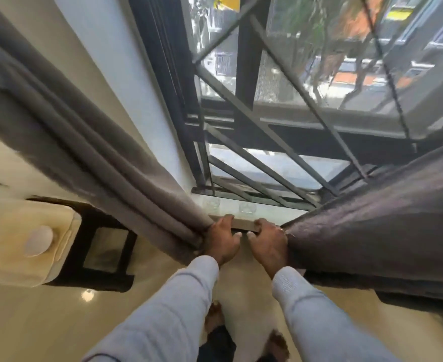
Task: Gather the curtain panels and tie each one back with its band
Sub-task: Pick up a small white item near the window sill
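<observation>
Head view: both arms reach forward and down, sleeves grey, wrists close together before the window sill (267, 211). The left hand (221, 241) is closed on the gathered edge of the left curtain panel (92, 142), fingers curled. The right hand (268, 242) grips the right curtain panel (387, 218) likewise, knuckles up. The two hands lie just beside each other, apart.

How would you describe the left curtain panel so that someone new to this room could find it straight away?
Start at the barred window and look down to its pale sill. The left curtain panel hangs against the cream wall beside the frame, its lower end bunched in the left hand. It is lighter grey and tightly pleated, unlike the darker panel gripped by the right hand.
</observation>
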